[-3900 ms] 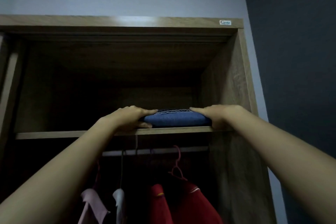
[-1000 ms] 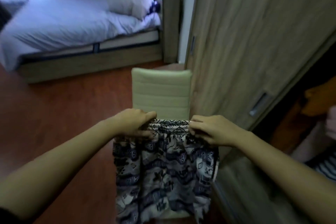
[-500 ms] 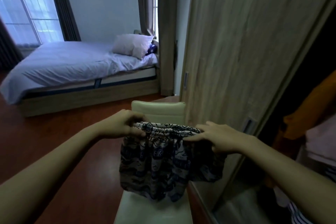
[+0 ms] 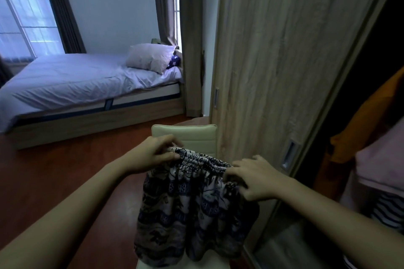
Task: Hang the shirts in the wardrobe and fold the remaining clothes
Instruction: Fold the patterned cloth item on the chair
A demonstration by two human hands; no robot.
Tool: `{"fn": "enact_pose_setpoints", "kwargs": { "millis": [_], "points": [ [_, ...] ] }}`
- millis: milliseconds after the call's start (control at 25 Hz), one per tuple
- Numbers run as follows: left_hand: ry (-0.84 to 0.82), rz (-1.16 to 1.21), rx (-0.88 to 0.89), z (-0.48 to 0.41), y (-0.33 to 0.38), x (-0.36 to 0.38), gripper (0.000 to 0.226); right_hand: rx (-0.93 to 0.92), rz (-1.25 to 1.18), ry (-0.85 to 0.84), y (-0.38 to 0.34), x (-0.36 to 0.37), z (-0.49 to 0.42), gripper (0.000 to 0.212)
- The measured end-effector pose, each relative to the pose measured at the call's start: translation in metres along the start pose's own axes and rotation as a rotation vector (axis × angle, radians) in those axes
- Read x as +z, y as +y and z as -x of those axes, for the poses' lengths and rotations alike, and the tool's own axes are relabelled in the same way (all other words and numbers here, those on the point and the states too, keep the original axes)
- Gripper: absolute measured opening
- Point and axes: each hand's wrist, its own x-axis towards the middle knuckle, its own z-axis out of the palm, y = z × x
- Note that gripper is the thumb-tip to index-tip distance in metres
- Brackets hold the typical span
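A pair of patterned blue-and-white shorts (image 4: 192, 207) hangs by its elastic waistband in front of me, over a cream chair (image 4: 192, 136). My left hand (image 4: 153, 154) pinches the waistband's left end. My right hand (image 4: 253, 176) grips the right end, fingers curled over the gathered fabric. The legs of the shorts dangle down to the chair seat (image 4: 196, 265). At the right, inside the open wardrobe, hang an orange garment (image 4: 367, 120), a pink one (image 4: 384, 164) and a striped one (image 4: 389, 209).
The wardrobe's sliding wooden door (image 4: 277, 61) stands right behind the chair. A bed (image 4: 72, 81) with a pillow (image 4: 150, 57) lies at the left under a window (image 4: 24, 17). Reddish wooden floor (image 4: 56, 172) spreads between the bed and me.
I left the folded blue garment on the wardrobe's top shelf and turned to the chair. Since a second ago both hands have lifted the patterned shorts by the waistband; the view has risen.
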Motion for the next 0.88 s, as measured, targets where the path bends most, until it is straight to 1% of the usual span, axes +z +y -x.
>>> {"fn": "enact_pose_setpoints", "kwargs": {
  "millis": [40,120,200,280,320,400,480,520,600,680,720,800,880],
  "points": [
    [0.013,0.027,-0.006,0.000,0.002,0.002,0.017,0.030,-0.068,-0.002,-0.003,0.004,0.002,0.034],
    [-0.008,0.046,0.001,0.003,0.004,0.006,0.014,0.083,-0.106,0.009,-0.006,0.015,0.003,0.030],
    [-0.034,0.040,-0.010,0.005,0.004,0.011,0.011,0.129,-0.145,0.016,-0.007,0.019,0.001,0.044],
    [0.014,0.028,-0.060,0.004,0.005,0.017,0.009,0.183,-0.275,0.000,-0.014,0.015,-0.004,0.052],
    [0.046,0.015,-0.081,0.000,0.008,0.020,0.011,0.216,-0.378,-0.018,-0.019,0.010,-0.007,0.052],
    [0.074,-0.019,-0.101,-0.008,0.021,0.025,0.015,0.303,-0.732,-0.023,-0.025,-0.002,-0.013,0.049],
    [0.076,0.002,-0.103,-0.015,0.038,0.030,0.015,0.428,-1.104,0.023,-0.027,-0.013,-0.018,0.036],
    [0.068,0.016,-0.104,-0.017,0.046,0.032,0.015,0.483,-1.216,0.040,-0.029,-0.018,-0.022,0.027],
    [0.044,0.019,-0.099,-0.017,0.060,0.036,0.016,0.551,-1.330,0.063,-0.031,-0.025,-0.028,0.011],
    [0.075,0.028,-0.112,-0.015,0.071,0.041,0.018,0.580,-1.433,0.104,-0.032,-0.027,-0.035,0.023],
    [0.116,0.033,-0.126,-0.013,0.075,0.044,0.023,0.606,-1.490,0.128,-0.031,-0.027,-0.038,0.026],
    [0.170,-0.013,-0.136,-0.008,0.079,0.054,0.046,0.674,-1.584,0.169,-0.032,-0.028,-0.043,0.025],
    [0.125,-0.094,-0.139,-0.003,0.081,0.071,0.062,0.736,-1.668,0.227,-0.031,-0.029,-0.046,0.021]
  ]
}}
